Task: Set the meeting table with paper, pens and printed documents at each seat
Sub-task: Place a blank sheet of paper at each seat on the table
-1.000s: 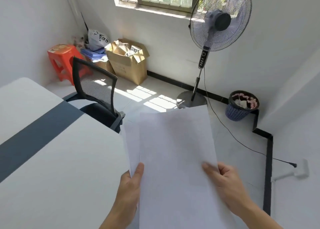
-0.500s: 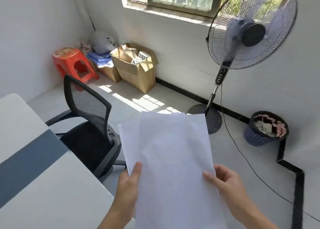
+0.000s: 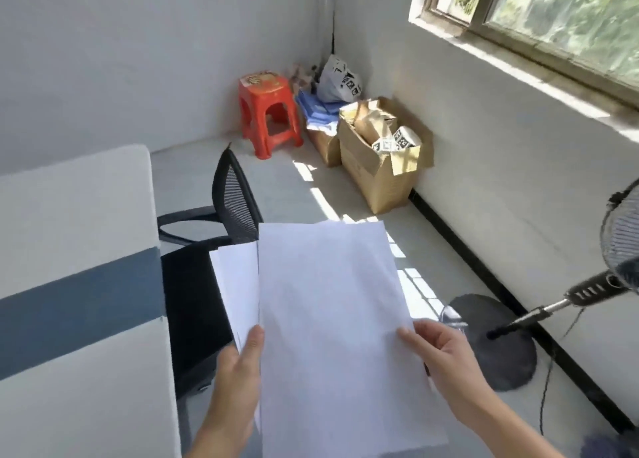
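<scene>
Two hands (image 3: pixel 238 385) (image 3: pixel 446 360) on paper (image 3: pixel 328 319) edges

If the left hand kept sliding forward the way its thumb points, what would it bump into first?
Probably the black office chair. The left hand holds the paper sheets and points up-frame, toward the chair just beyond. Depth is hard to judge here.

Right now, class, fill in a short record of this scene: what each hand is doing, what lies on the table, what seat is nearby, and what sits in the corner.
left hand: left hand grips the paper sheets at their left edge
right hand: right hand grips their right edge
table: table is white with a dark band; no paper visible on it
seat: black chair at the table's end
corner: red stool, open cardboard box
right side: fan
</scene>
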Motion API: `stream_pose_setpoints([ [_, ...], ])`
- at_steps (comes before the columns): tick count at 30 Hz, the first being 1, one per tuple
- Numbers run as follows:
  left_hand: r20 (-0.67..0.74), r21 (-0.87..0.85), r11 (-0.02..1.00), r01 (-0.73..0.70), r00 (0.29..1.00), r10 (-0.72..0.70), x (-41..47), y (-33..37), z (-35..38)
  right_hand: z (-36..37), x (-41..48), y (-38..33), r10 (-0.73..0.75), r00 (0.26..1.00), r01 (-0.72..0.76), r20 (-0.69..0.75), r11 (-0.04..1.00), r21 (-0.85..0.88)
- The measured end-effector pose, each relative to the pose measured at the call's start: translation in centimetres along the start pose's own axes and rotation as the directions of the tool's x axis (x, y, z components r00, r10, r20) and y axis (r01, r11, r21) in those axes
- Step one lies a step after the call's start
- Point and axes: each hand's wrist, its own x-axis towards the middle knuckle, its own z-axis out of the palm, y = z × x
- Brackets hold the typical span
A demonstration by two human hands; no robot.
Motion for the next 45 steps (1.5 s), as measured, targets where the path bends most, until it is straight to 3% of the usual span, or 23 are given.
stream_pose_setpoints([
  [13,-0.194,-0.078,0.991,-0.108,0.977,0.091,16.2,11.6,-1.1,9.1,22.8,-11.1,-0.054,0.982,0.102,0.180,0.957,-0.271],
  [20,-0.476,-0.130,0.986,-0.103,0.879,0.029,20.0,12.0,-1.1,11.5,33.5,-14.7,0.034,0.935,0.129,0.353,0.895,-0.428],
  [28,-0.757,-0.231,0.973,0.000,0.628,-0.180,21.5,13.8,3.0,16.5,45.6,-20.1,0.203,0.769,0.271,0.606,0.755,-0.598],
  [35,-0.914,-0.364,0.929,-0.067,0.214,-0.343,15.6,11.9,5.4,26.6,48.7,-21.8,0.282,0.582,0.465,0.763,0.654,-0.597],
  [41,-0.894,-0.443,0.881,-0.164,0.013,-0.447,13.4,10.7,5.1,37.9,46.1,-19.6,0.266,0.470,0.576,0.842,0.630,-0.521],
  [45,-0.874,-0.460,0.858,-0.229,-0.053,-0.483,12.3,9.1,3.3,43.9,42.8,-17.6,0.275,0.444,0.605,0.853,0.610,-0.512],
])
